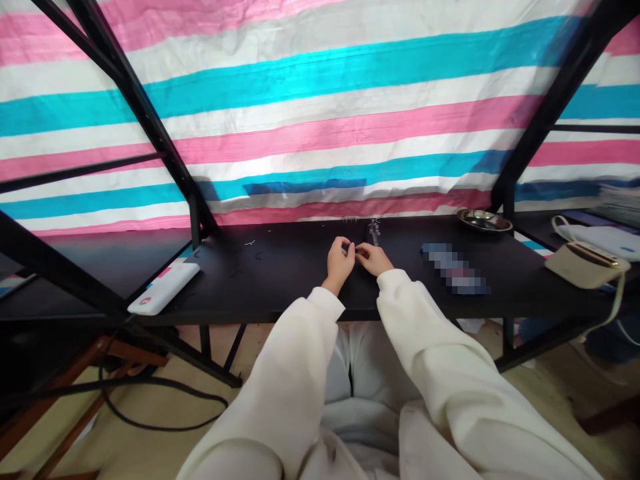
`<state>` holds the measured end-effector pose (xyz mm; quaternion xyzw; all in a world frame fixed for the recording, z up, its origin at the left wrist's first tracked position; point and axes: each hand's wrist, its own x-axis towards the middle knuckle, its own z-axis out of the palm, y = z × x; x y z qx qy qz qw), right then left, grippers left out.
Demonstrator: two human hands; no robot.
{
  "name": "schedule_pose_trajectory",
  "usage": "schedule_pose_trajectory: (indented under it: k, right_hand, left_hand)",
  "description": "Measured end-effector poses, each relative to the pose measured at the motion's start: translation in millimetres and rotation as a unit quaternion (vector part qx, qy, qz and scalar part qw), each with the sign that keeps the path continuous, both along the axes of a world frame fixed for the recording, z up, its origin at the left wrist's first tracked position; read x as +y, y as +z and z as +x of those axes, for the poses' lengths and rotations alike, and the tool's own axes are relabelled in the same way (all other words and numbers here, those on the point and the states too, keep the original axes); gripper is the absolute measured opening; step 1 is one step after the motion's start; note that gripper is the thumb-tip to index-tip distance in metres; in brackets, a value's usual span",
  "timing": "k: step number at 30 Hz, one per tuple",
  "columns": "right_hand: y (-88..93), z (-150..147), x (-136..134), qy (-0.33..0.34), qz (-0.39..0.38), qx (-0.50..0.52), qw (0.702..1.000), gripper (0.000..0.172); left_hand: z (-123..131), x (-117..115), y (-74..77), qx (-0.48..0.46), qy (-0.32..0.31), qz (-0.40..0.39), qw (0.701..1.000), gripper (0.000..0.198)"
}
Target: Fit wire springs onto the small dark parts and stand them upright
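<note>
Both of my hands rest on the black table (280,280), close together near its middle. My left hand (340,261) is curled, its fingertips pinched toward the right one. My right hand (373,259) is also curled, fingertips meeting the left hand's. Whatever sits between the fingertips is too small to make out. Just beyond the hands lies a small pile of tiny pale pieces (373,230) near the table's back edge. White sleeves cover both arms.
A white power bank (163,288) lies at the table's left front. A blurred flat object (455,268) lies right of my hands, a metal dish (484,220) at the back right. A beige bag (585,264) sits far right. Black frame bars slant overhead; cables lie on the floor.
</note>
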<state>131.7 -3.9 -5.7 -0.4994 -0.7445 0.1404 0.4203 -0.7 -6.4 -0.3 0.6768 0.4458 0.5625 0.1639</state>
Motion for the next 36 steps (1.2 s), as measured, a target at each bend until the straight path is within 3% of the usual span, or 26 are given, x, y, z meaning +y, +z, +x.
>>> schedule_pose_trajectory:
  k: [8, 16, 25, 31, 36]
  right_hand:
    - [1.5, -1.1, -0.8, 0.010, 0.002, 0.008, 1.000, 0.020]
    - [-0.2, -0.6, -1.4, 0.028, -0.001, 0.006, 1.000, 0.022]
    - [-1.4, -1.4, 1.6, 0.010, 0.011, 0.060, 0.998, 0.026]
    - [-3.5, -3.7, 1.6, 0.045, -0.006, 0.074, 0.996, 0.028]
    - [-5.6, -4.2, 1.5, 0.071, -0.019, 0.073, 0.995, 0.038]
  left_hand:
    - [-0.3, 0.6, 0.9, 0.006, -0.034, 0.010, 0.999, 0.007]
    - [-0.2, 1.9, 0.6, -0.008, -0.050, -0.028, 0.998, 0.006]
    - [1.4, 6.0, 0.1, -0.098, -0.037, -0.088, 0.991, 0.017]
    - [0.2, 7.6, 1.6, -0.130, -0.059, -0.117, 0.983, 0.019]
    - [-0.4, 9.1, -3.0, -0.123, -0.116, -0.152, 0.974, 0.022]
